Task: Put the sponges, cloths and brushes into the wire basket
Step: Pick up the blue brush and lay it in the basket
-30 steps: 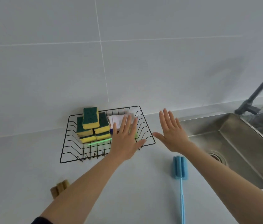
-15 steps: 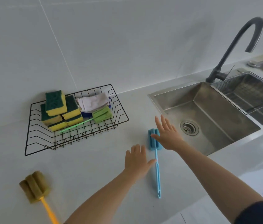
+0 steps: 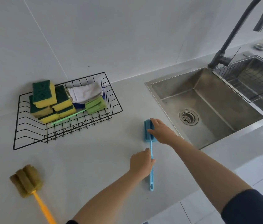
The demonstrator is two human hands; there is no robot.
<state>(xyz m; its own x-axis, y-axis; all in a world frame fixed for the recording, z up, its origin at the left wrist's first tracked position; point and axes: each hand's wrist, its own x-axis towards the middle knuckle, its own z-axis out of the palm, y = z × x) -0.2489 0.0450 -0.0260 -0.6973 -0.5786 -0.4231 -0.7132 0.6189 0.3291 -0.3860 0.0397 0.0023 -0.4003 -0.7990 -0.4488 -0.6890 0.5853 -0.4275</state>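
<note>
Grey counter [image 3: 85,159] carries the blue brush [image 3: 148,130]: right hand [image 3: 161,133] lies on its head, left hand [image 3: 141,161] seems to pinch its handle. Basket [image 3: 30,136] stands far left of both.

Both bare forearms reach from the near edge toward the far middle of the scene. The left hand [image 3: 141,161] is low, palm down, its fingers [image 3: 147,151] curled loosely and the thumb out to the right. The right hand [image 3: 160,132], farther off, lies palm down with fingers extended to the left; a dark sleeve covers its upper arm.
</note>
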